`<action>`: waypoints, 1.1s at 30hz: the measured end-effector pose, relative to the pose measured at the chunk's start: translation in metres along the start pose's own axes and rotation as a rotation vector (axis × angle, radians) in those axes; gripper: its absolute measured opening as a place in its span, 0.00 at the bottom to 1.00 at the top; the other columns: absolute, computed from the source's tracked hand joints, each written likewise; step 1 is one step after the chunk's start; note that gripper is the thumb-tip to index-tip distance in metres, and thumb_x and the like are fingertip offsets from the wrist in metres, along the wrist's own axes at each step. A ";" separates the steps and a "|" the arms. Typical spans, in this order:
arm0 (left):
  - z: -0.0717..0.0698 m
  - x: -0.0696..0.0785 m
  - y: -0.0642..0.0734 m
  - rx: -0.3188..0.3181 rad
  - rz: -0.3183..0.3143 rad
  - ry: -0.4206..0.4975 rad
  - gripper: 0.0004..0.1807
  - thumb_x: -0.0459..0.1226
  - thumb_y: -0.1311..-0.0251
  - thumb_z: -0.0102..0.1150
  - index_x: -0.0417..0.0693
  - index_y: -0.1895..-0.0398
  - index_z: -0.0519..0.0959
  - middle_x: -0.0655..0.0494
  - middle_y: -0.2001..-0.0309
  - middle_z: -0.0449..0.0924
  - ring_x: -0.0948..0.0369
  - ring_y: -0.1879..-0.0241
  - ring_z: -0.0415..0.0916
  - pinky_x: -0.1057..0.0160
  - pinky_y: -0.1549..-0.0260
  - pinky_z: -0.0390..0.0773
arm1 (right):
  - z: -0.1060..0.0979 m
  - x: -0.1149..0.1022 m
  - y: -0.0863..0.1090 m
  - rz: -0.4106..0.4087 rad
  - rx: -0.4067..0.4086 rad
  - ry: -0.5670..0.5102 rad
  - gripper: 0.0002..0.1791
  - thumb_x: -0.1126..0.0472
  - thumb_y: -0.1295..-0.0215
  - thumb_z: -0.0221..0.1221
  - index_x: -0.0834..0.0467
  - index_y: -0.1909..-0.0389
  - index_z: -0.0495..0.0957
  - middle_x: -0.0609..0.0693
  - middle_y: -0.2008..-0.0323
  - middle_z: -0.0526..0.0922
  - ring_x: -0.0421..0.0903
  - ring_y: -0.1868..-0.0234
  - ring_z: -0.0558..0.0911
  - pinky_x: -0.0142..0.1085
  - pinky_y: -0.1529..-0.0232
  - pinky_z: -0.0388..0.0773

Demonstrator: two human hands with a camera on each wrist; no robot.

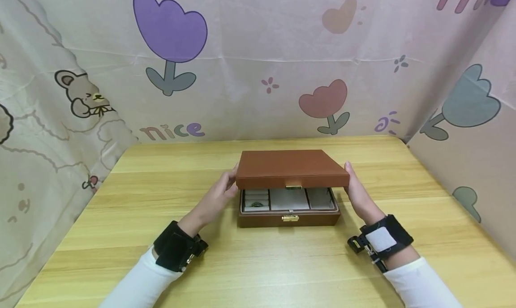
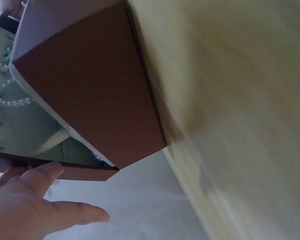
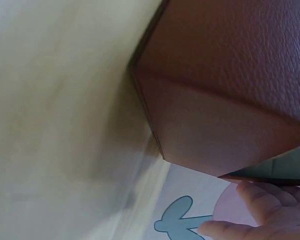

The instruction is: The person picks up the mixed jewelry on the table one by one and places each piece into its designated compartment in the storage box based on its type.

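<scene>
A brown leather-look jewelry box (image 1: 289,220) sits on the table with its lid (image 1: 292,164) part raised, hinged at the back. Inside, pale compartments show, a ring-like piece (image 1: 256,204) in the left one. A strand of clear beads (image 2: 15,102) appears inside in the left wrist view; whether it hangs in the lid is unclear. My left hand (image 1: 215,198) touches the lid's left edge, its thumb held apart. On the opposite side, my right hand (image 1: 360,198) rests its fingers against the lid's right edge, thumb likewise apart. Gold clasp parts (image 1: 290,218) mark the front.
The wooden table (image 1: 258,267) spreads around the box. A printed cloth (image 1: 250,39) with flowers and a bear hangs behind and along both sides. Each wrist wears a black strap (image 1: 177,246) with a small camera.
</scene>
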State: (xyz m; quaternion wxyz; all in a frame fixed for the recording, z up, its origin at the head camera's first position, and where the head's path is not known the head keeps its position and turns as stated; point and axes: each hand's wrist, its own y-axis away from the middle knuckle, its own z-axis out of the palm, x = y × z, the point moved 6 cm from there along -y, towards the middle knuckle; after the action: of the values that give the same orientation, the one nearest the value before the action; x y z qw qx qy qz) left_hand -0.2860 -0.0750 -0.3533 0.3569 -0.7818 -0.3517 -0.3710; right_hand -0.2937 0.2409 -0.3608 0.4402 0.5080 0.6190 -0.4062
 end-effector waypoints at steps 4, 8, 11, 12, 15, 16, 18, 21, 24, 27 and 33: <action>0.002 -0.001 0.004 -0.009 -0.026 -0.055 0.35 0.57 0.34 0.36 0.38 0.36 0.56 0.43 0.27 0.41 0.46 0.29 0.46 0.48 0.33 0.50 | 0.003 0.005 0.003 0.016 -0.013 -0.004 0.45 0.36 0.33 0.14 0.69 0.31 0.44 0.68 0.31 0.45 0.59 0.29 0.40 0.58 0.33 0.33; 0.003 -0.003 0.006 -0.012 -0.034 -0.097 0.32 0.52 0.33 0.41 0.40 0.35 0.56 0.46 0.27 0.42 0.48 0.29 0.48 0.48 0.33 0.51 | 0.006 0.008 0.005 0.012 -0.024 0.004 0.47 0.35 0.35 0.12 0.69 0.31 0.46 0.70 0.34 0.53 0.61 0.30 0.47 0.57 0.33 0.37; 0.004 -0.003 0.006 -0.021 -0.037 -0.127 0.33 0.51 0.34 0.43 0.42 0.33 0.53 0.47 0.27 0.42 0.48 0.29 0.48 0.47 0.33 0.53 | 0.007 0.009 0.006 0.018 -0.028 0.007 0.47 0.34 0.35 0.12 0.68 0.31 0.45 0.70 0.33 0.51 0.62 0.30 0.45 0.58 0.33 0.36; 0.004 -0.003 0.006 -0.026 -0.041 -0.141 0.34 0.50 0.34 0.44 0.43 0.32 0.52 0.47 0.27 0.42 0.48 0.29 0.48 0.47 0.34 0.54 | 0.007 0.010 0.006 0.024 -0.032 0.012 0.47 0.34 0.35 0.12 0.68 0.31 0.45 0.71 0.33 0.51 0.62 0.30 0.44 0.58 0.33 0.35; 0.004 -0.005 0.007 -0.034 -0.078 -0.203 0.35 0.51 0.35 0.46 0.47 0.30 0.49 0.50 0.27 0.43 0.49 0.29 0.49 0.46 0.34 0.52 | 0.006 0.012 0.008 0.051 -0.043 0.030 0.45 0.36 0.34 0.14 0.67 0.30 0.42 0.68 0.30 0.43 0.60 0.28 0.37 0.59 0.33 0.29; 0.003 -0.005 0.008 -0.036 -0.091 -0.220 0.36 0.52 0.36 0.46 0.48 0.30 0.50 0.51 0.27 0.43 0.49 0.29 0.49 0.45 0.33 0.50 | 0.006 0.012 0.009 0.059 -0.049 0.038 0.44 0.36 0.33 0.14 0.67 0.30 0.41 0.68 0.30 0.40 0.60 0.28 0.35 0.60 0.33 0.27; 0.003 -0.006 0.009 -0.041 -0.120 -0.252 0.36 0.54 0.37 0.47 0.49 0.31 0.50 0.52 0.27 0.45 0.50 0.29 0.49 0.43 0.32 0.44 | 0.005 0.012 0.010 0.083 -0.056 0.061 0.42 0.37 0.32 0.17 0.67 0.30 0.37 0.66 0.29 0.34 0.60 0.28 0.30 0.59 0.33 0.25; 0.003 -0.007 0.010 -0.057 -0.135 -0.274 0.34 0.54 0.38 0.48 0.47 0.34 0.55 0.51 0.27 0.46 0.50 0.29 0.50 0.40 0.32 0.36 | 0.005 0.012 0.012 0.113 -0.081 0.110 0.42 0.38 0.31 0.18 0.67 0.30 0.34 0.67 0.29 0.32 0.62 0.28 0.30 0.60 0.33 0.26; 0.005 -0.008 0.011 -0.071 -0.127 -0.283 0.32 0.53 0.39 0.50 0.46 0.37 0.59 0.50 0.28 0.47 0.49 0.30 0.52 0.39 0.33 0.37 | 0.006 0.012 0.013 0.128 -0.107 0.154 0.42 0.38 0.31 0.19 0.67 0.30 0.32 0.67 0.29 0.30 0.63 0.28 0.30 0.60 0.33 0.27; 0.005 -0.009 0.011 -0.075 -0.121 -0.284 0.31 0.53 0.40 0.51 0.46 0.38 0.60 0.49 0.28 0.47 0.48 0.32 0.55 0.39 0.33 0.37 | 0.006 0.013 0.014 0.135 -0.124 0.173 0.42 0.37 0.32 0.20 0.66 0.30 0.32 0.66 0.29 0.29 0.63 0.29 0.29 0.60 0.34 0.26; 0.004 -0.008 0.013 -0.080 -0.134 -0.300 0.31 0.53 0.41 0.54 0.47 0.40 0.61 0.50 0.28 0.48 0.47 0.34 0.60 0.39 0.33 0.38 | 0.009 0.015 0.014 0.175 -0.157 0.209 0.42 0.36 0.32 0.20 0.64 0.30 0.30 0.64 0.29 0.28 0.62 0.29 0.28 0.60 0.33 0.26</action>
State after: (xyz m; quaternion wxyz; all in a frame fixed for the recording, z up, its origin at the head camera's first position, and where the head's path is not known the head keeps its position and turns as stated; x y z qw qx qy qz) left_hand -0.2784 -0.0803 -0.3657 0.2434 -0.8170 -0.4372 -0.2867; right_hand -0.2802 0.2383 -0.3785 0.4455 0.5633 0.6448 -0.2617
